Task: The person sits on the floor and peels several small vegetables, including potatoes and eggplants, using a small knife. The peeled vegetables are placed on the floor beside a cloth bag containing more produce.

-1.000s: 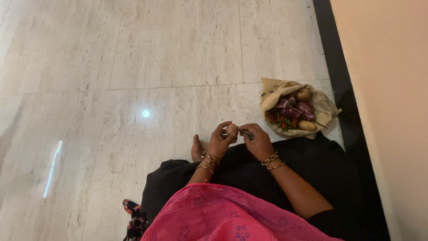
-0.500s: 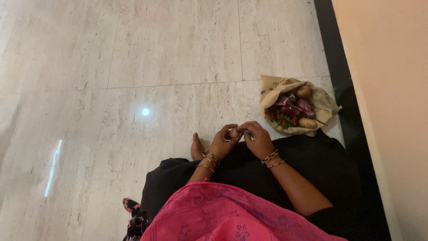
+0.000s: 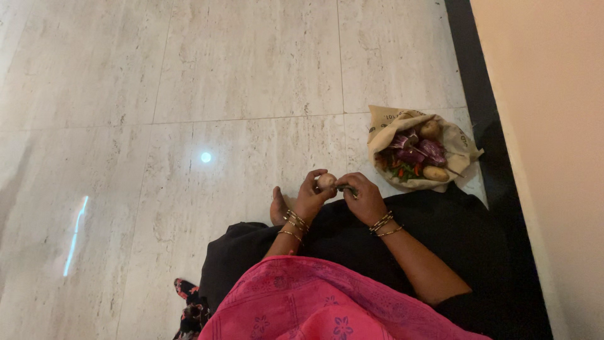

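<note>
A small, pale, round potato (image 3: 326,181) is pinched in the fingertips of the left hand (image 3: 309,200), raised just above the lap so that its surface is turned toward the other hand. The grip of the left hand is closed on the potato; the palm faces inward and the wrist is bent back, which leaves most of the potato exposed. The right hand (image 3: 363,200) is closed around a small dark tool (image 3: 348,188), apparently a peeler or knife, though its kind cannot be told. The tip of the tool is set against the right side of the potato, so both hands meet at one point and the work is steadied between them.

Gold bangles (image 3: 381,225) are worn on both wrists. The hands are held over a black garment (image 3: 440,233) spread across the lap; a pink patterned cloth (image 3: 302,302) lies nearer the camera. A bare foot (image 3: 277,208) rests on the pale stone floor (image 3: 189,94) just left of the left hand.

An open paper bag (image 3: 384,123) lies on the floor near the right hand, within reach. Two more potatoes, purple vegetables (image 3: 418,153) and green and red pieces are held in it. A cream wall (image 3: 553,126) runs along the right.
</note>
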